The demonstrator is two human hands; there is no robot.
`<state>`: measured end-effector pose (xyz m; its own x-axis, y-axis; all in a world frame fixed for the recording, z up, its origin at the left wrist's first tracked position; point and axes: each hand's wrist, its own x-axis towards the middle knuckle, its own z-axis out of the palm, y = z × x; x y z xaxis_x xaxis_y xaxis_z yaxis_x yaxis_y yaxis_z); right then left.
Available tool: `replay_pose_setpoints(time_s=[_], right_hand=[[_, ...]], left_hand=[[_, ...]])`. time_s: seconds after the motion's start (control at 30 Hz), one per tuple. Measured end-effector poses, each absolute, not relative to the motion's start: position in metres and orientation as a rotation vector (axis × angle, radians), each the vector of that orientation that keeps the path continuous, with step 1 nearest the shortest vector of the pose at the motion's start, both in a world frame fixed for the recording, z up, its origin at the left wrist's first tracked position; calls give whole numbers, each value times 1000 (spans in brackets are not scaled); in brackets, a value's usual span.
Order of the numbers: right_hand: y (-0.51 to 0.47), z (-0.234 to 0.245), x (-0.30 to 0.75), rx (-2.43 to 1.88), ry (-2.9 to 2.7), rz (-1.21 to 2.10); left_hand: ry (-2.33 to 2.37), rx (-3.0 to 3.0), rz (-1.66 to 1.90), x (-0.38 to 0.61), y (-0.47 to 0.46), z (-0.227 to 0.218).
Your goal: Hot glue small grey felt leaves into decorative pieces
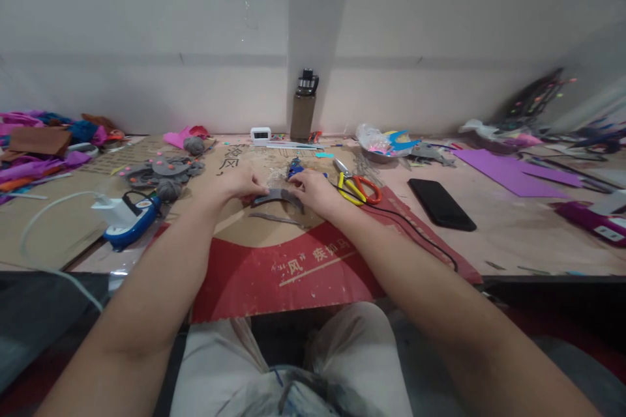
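A curved grey felt strip lies on the red and tan cardboard sheet in the middle of the table. My left hand pinches its left end, fingers closed. At the strip's right end my right hand presses down on it with bent fingers. A second thin grey strip lies just in front of them. A blue tool sits right behind my right hand.
Yellow and orange scissors and a black phone lie to the right. A blue glue gun with white charger sits left, near grey felt pieces. A bottle stands at the back wall. Purple sheets lie at right.
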<state>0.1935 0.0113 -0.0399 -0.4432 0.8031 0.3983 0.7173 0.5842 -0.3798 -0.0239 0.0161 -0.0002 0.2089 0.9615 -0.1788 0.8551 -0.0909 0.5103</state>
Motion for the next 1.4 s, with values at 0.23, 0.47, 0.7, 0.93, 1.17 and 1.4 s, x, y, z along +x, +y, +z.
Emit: replay_pose_setpoints(time_s=[0.23,0.47,0.7,0.93,1.17,1.4], right_hand=[[7,-21,204,-1118,-2107,261],[3,-13,209,-1155,-1954,332],[2,-13,209,-1106,-1871,431],[-6,-12,203,-1013,-1837,604],[-36,-5,185,-927,-2113,593],[-41,-32,170,-922,-2448,508]], left_hand=[[1850,1814,755,-29,22,3],[1798,1840,1205,-32,26,9],[1770,1856,1276,-28,23,11],[1757,1807,1297,-22,20,16],[1700,1802,1397,-22,19,16],[1669,1784,1477,-28,21,16]])
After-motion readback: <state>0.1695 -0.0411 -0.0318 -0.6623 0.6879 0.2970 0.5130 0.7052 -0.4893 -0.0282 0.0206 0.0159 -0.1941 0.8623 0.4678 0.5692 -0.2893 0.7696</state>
